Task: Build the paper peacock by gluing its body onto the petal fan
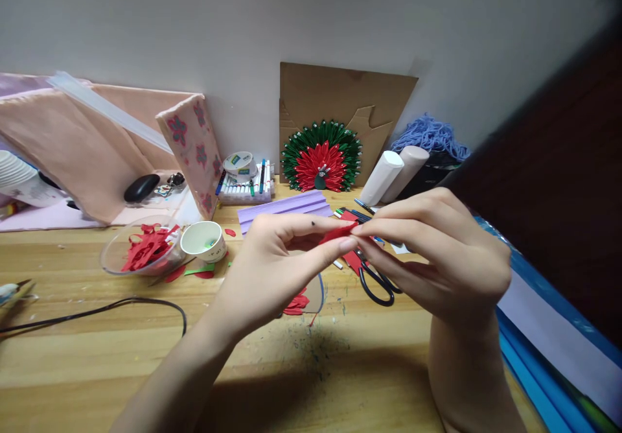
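My left hand [279, 261] and my right hand [437, 255] meet above the wooden table [97, 368], fingers pinched together on a small red paper piece [337, 233]. Under the hands lie more red paper petals [296, 303] and black-handled scissors [376, 282]. A clear bowl [113, 258] holds red paper scraps [146, 248], and a small white paper cup [204, 240] stands beside it.
A red and green paper fan ornament [321, 157] leans on cardboard [340, 93] at the wall. Folded purple paper [286, 207], a marker set [245, 187], two white rolls [391, 174], blue yarn [430, 135], a black cable [97, 310] and blue sheets [544, 368] lie around.
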The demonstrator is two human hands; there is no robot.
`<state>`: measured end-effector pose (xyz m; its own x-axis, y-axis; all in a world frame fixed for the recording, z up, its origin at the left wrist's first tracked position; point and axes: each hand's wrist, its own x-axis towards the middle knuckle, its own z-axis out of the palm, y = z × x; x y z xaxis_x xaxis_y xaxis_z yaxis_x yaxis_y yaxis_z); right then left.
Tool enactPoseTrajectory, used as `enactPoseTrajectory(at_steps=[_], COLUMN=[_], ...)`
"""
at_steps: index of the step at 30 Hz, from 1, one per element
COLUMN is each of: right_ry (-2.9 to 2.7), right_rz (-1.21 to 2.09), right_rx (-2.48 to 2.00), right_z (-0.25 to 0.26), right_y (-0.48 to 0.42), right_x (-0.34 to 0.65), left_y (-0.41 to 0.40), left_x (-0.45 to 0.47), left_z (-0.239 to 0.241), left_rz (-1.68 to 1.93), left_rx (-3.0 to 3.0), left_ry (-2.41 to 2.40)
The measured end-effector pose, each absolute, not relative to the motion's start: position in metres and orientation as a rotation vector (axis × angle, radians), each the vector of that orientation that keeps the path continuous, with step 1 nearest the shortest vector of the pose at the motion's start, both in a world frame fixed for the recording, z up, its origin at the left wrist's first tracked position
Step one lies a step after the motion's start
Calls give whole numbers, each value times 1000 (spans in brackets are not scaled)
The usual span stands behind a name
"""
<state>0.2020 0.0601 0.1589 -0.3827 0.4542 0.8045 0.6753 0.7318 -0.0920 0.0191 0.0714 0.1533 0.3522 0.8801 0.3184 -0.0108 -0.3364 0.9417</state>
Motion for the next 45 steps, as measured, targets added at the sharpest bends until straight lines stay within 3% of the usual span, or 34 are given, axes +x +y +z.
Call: enactPoseTrajectory(at_steps=[17, 31, 45], right_ry=[-1953, -1818, -1826], right_rz=[-62, 163, 193], right_rx=[-871, -894, -884], right_z=[163, 161, 161], right_y=[61, 60, 59], right_x=[199, 196, 195], left_y=[71, 71, 80], left_x=[19, 23, 14], left_z=[149, 151, 150], left_rz=[1443, 1461, 1560], left_rx=[1950, 1725, 2172], left_ry=[851, 882, 718])
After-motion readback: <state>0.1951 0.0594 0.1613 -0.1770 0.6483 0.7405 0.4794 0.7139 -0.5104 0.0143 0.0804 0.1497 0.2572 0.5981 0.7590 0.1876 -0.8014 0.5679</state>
